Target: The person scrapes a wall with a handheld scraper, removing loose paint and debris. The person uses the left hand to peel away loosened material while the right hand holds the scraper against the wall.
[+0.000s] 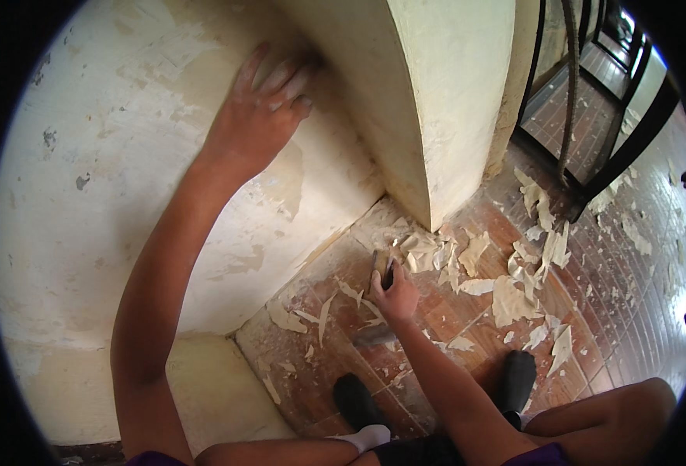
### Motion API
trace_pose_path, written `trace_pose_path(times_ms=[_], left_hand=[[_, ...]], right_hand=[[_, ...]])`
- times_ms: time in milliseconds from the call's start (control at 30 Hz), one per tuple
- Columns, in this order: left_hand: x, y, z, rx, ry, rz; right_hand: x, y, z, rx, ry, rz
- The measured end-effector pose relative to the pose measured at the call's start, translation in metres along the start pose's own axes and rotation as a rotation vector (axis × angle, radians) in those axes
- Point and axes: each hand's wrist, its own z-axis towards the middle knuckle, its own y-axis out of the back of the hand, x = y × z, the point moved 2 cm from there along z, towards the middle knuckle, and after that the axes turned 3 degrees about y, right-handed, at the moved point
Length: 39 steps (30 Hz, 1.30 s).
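Note:
My left hand [270, 110] reaches up against the pale, patchy wall [110, 233], close to the inner corner beside a projecting pillar [459, 99]. Its fingers are spread, whitened with dust, and hold nothing. Lower down, my right hand [401, 294] grips a small flat hand tool [380, 269], possibly a scraper or a sanding block; its working edge is unclear. The tool is just above or on the floor near the wall's foot. Crumpled paint peelings [424, 250] lie right beside it, at the base of the pillar.
Loose flakes [511, 303] litter the reddish tiled floor [465, 326]. A dull grey object [373, 336] lies behind my right hand. My dark-covered feet [354, 399] rest on the tiles. A black metal frame [605, 180] stands at the right, past the pillar.

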Motion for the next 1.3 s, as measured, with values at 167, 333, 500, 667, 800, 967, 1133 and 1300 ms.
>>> trace_pose_path(times_ms=[167,333,500,667,800,967,1133,1300], left_hand=[[-0.002,-0.003,-0.001,-0.016,-0.027,0.034],[-0.001,-0.003,-0.002,0.003,0.004,0.012],[-0.001,0.002,-0.003,0.016,0.029,-0.041],[0.002,0.006,-0.003,0.021,-0.034,-0.030],[0.004,0.007,-0.004,0.006,-0.049,-0.032],[0.006,0.007,-0.004,0.008,-0.040,-0.045],[0.004,0.004,-0.002,0.009,-0.005,-0.023],[-0.001,-0.001,-0.002,0.020,-0.021,0.020]], right_hand=[[-0.001,-0.001,0.000,-0.021,0.018,0.009],[-0.001,-0.001,0.001,-0.016,0.014,0.008],[0.000,0.000,0.000,0.005,-0.001,0.007],[0.000,-0.001,0.001,-0.006,0.008,0.010],[0.000,-0.001,0.000,-0.004,0.004,0.013],[0.000,0.000,0.000,-0.007,0.013,0.008],[0.001,0.000,0.000,-0.021,0.019,0.010],[0.001,0.000,0.000,0.012,-0.001,-0.001]])
